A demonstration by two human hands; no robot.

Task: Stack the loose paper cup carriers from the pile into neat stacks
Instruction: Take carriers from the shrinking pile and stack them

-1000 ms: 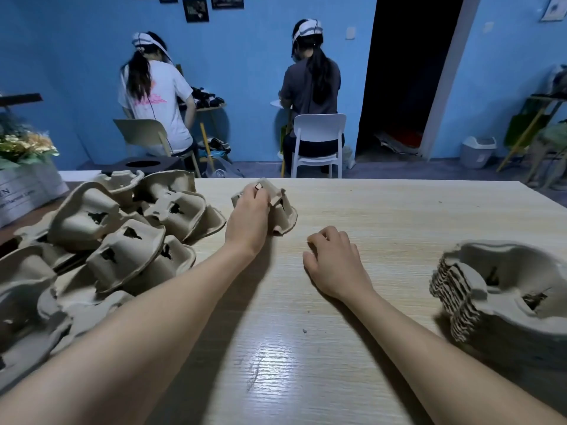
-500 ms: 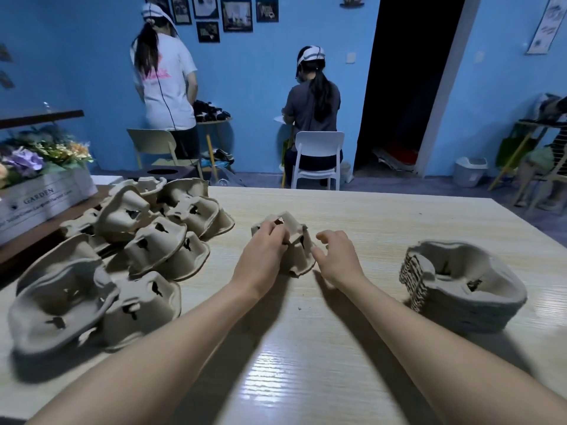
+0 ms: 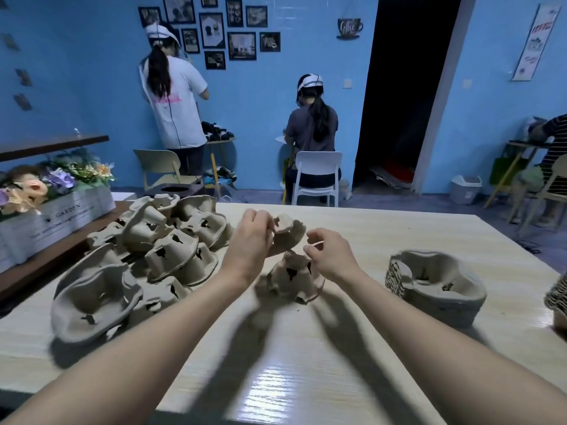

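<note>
Left hand [image 3: 250, 240] is raised above the wooden table [image 3: 306, 378], fingers curled and pinching the rim of a cup carrier [image 3: 288, 233] held tilted in the air at centre frame. Right hand [image 3: 329, 256], at 3 o'clock of that carrier, has its fingers curled; motion blur prevents confirming whether they pinch anything. A second carrier [image 3: 291, 279] sits directly at 6 o'clock of the held one, underside up and blurred; whether it rests on the table or hangs from the held one cannot be told. Loose pile of carriers [image 3: 147, 256] lies at 9 o'clock of the hands, jumbled, most of them underside up. Neat stack [image 3: 435, 283] stands at 3 o'clock, well apart from the hands, cavities facing up. A further stack's edge [image 3: 557, 299] shows at the right frame border.
</note>
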